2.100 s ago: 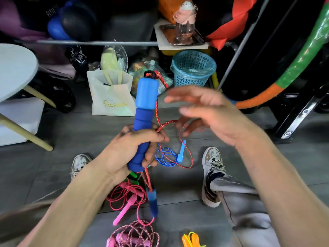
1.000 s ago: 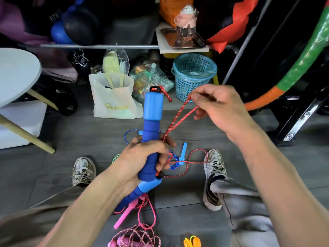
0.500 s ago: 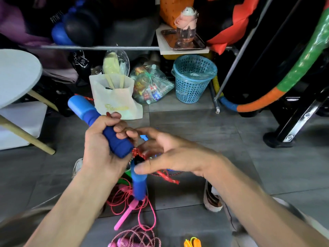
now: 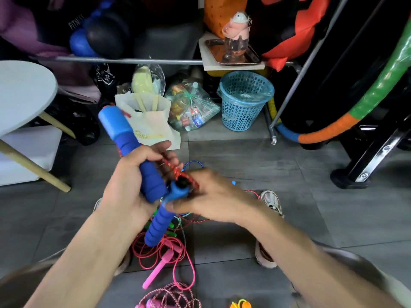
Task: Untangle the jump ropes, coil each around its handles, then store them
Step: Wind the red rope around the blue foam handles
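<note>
My left hand (image 4: 126,187) grips a blue foam handle (image 4: 124,138) that tilts up and to the left. A second blue handle (image 4: 159,223) hangs below it, its top end held in my right hand (image 4: 213,196). The red speckled rope (image 4: 175,171) runs between my fingers at the handle tops, and more of it trails to the floor (image 4: 251,192). Under my hands lie a pink rope with a pink handle (image 4: 160,265), a thin blue rope (image 4: 193,163), green handles (image 4: 170,225), a coiled pink speckled rope (image 4: 169,296) and an orange rope (image 4: 241,304).
A white paper bag (image 4: 151,127), a clear plastic bag of items (image 4: 191,107) and a blue mesh basket (image 4: 244,101) stand at the back. A round white table (image 4: 22,92) is at the left. A black stand foot (image 4: 351,178) is at the right. My shoes (image 4: 270,202) flank the ropes.
The upper blue handle went from upright to tilted left. My right hand let go of the raised rope, came down to the handles and now holds the second handle's top.
</note>
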Tool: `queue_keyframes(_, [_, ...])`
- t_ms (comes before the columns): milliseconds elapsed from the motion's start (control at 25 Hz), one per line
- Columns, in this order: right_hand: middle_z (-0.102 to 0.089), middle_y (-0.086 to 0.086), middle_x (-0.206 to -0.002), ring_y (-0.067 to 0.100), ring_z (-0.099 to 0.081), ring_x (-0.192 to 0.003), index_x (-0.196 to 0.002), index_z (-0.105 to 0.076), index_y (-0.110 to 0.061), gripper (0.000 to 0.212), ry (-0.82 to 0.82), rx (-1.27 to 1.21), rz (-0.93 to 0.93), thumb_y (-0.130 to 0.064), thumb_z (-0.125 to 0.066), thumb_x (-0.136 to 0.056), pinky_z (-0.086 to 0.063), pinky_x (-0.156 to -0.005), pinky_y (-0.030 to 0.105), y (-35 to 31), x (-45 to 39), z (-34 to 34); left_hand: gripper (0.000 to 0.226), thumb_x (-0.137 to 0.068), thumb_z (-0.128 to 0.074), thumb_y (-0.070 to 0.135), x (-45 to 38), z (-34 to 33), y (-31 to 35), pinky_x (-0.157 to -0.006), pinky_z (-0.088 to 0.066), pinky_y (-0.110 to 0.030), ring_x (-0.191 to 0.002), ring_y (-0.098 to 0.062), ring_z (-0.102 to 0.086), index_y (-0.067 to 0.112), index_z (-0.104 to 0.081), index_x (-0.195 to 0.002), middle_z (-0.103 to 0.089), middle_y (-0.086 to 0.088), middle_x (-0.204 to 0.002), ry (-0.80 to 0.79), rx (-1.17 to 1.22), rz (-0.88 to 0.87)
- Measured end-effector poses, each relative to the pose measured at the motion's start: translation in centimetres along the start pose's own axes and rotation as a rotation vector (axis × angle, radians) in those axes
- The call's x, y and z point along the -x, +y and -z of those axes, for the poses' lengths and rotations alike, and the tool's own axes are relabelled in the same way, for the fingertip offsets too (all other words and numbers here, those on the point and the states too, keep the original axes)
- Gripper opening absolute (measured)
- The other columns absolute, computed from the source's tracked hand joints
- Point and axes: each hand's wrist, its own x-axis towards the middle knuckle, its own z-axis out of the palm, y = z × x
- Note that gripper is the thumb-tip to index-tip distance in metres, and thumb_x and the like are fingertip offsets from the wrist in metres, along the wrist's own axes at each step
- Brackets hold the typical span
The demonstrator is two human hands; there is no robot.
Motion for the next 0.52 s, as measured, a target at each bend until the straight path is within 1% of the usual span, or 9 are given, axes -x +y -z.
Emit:
queue_keyframes(40, [-0.071, -0.009, -0.077, 0.008, -0.066, -0.073, -0.08, -0.066, -0.024, 0.016, 0.073, -0.051, -0.033, -0.03, -0.08, -0.075, -0.055, -0.076, 0.032, -0.1, -0.1, 0.9, 0.025, -0.085, -0.044, 0.003, 0.3, -0.2, 0.2, -0.06, -0.058, -0.023, -0.059, -0.014, -0.064, 0.007, -0.066, -0.094, -0.067, -0.005, -0.075, -0.015, -0.12, 0.015])
queue_keyframes(80, [-0.074, -0.003, -0.083, 0.014, -0.068, -0.075, -0.084, -0.068, -0.022, 0.018, 0.162, -0.109, -0.068, -0.031, -0.08, -0.074, -0.055, -0.078, 0.038, -0.2, -0.1, 1.8, 0.027, -0.085, -0.045, 0.003, 0.5, -0.2, 0.4, -0.055, -0.055, -0.019, -0.062, -0.015, -0.066, 0.005, -0.069, -0.096, -0.071, -0.006, -0.08, -0.046, -0.226, 0.023])
queue_keyframes(120, [-0.075, 0.003, -0.084, 0.018, -0.069, -0.072, -0.087, -0.069, -0.02, 0.018, 0.24, -0.199, -0.101, -0.028, -0.08, -0.076, -0.056, -0.075, 0.04, -0.5, 0.1, 2.8, 0.027, -0.086, -0.046, 0.002, 0.9, -0.3, 0.4, -0.051, -0.052, -0.016, -0.062, -0.015, -0.066, 0.004, -0.07, -0.097, -0.072, -0.006, -0.079, -0.085, -0.324, 0.026])
queue_keyframes(200, [-0.073, 0.008, -0.08, 0.019, -0.066, -0.062, -0.091, -0.069, -0.016, 0.018, 0.31, -0.388, -0.139, -0.024, -0.078, -0.078, -0.055, -0.063, 0.034, -0.9, 0.4, 4.6, 0.025, -0.086, -0.05, -0.002, 1.5, -0.2, 0.2, -0.05, -0.05, -0.014, -0.063, -0.014, -0.066, 0.005, -0.073, -0.095, -0.072, -0.002, -0.069, -0.149, -0.529, 0.014])
queue_keyframes(240, [-0.072, 0.008, -0.077, 0.019, -0.064, -0.058, -0.089, -0.069, -0.015, 0.019, 0.314, -0.459, -0.136, -0.026, -0.078, -0.076, -0.054, -0.059, 0.031, -1.2, 0.7, 5.3, 0.024, -0.085, -0.054, -0.002, 1.7, -0.2, -0.1, -0.055, -0.053, -0.018, -0.068, -0.015, -0.068, 0.008, -0.074, -0.095, -0.074, -0.002, -0.074, -0.179, -0.599, 0.015])
queue_keyframes(320, [-0.07, 0.005, -0.07, 0.017, -0.063, -0.055, -0.078, -0.069, -0.017, 0.022, 0.321, -0.507, -0.104, -0.033, -0.078, -0.066, -0.053, -0.057, 0.028, -1.6, 1.2, 6.0, 0.026, -0.078, -0.066, 0.001, 1.9, -0.1, -0.4, -0.072, -0.06, -0.032, -0.081, -0.024, -0.071, 0.013, -0.074, -0.1, -0.075, -0.01, -0.093, -0.256, -0.605, 0.079])
queue_keyframes(360, [-0.069, 0.004, -0.068, 0.017, -0.062, -0.055, -0.073, -0.07, -0.018, 0.022, 0.318, -0.514, -0.084, -0.036, -0.077, -0.062, -0.052, -0.057, 0.028, -1.9, 1.5, 6.1, 0.033, -0.072, -0.072, 0.0, 2.0, 0.0, -0.5, -0.076, -0.06, -0.038, -0.082, -0.028, -0.072, 0.012, -0.073, -0.102, -0.074, -0.015, -0.097, -0.3, -0.571, 0.123])
queue_keyframes(440, [-0.067, 0.005, -0.067, 0.018, -0.06, -0.056, -0.068, -0.072, -0.019, 0.022, 0.311, -0.527, -0.053, -0.038, -0.078, -0.06, -0.05, -0.058, 0.03, -1.9, 1.6, 6.1, 0.034, -0.066, -0.075, 0.001, 2.0, 0.2, -0.5, -0.077, -0.06, -0.042, -0.082, -0.033, -0.072, 0.006, -0.072, -0.1, -0.072, -0.021, -0.1, -0.372, -0.58, 0.149])
queue_keyframes(520, [-0.065, 0.005, -0.068, 0.019, -0.058, -0.057, -0.068, -0.073, -0.019, 0.02, 0.307, -0.536, -0.041, -0.036, -0.082, -0.066, -0.048, -0.059, 0.031, -1.9, 1.7, 6.1, 0.032, -0.064, -0.076, 0.005, 1.9, 0.4, -0.7, -0.076, -0.059, -0.04, -0.083, -0.033, -0.072, 0.004, -0.071, -0.095, -0.072, -0.02, -0.098, -0.411, -0.618, 0.144])
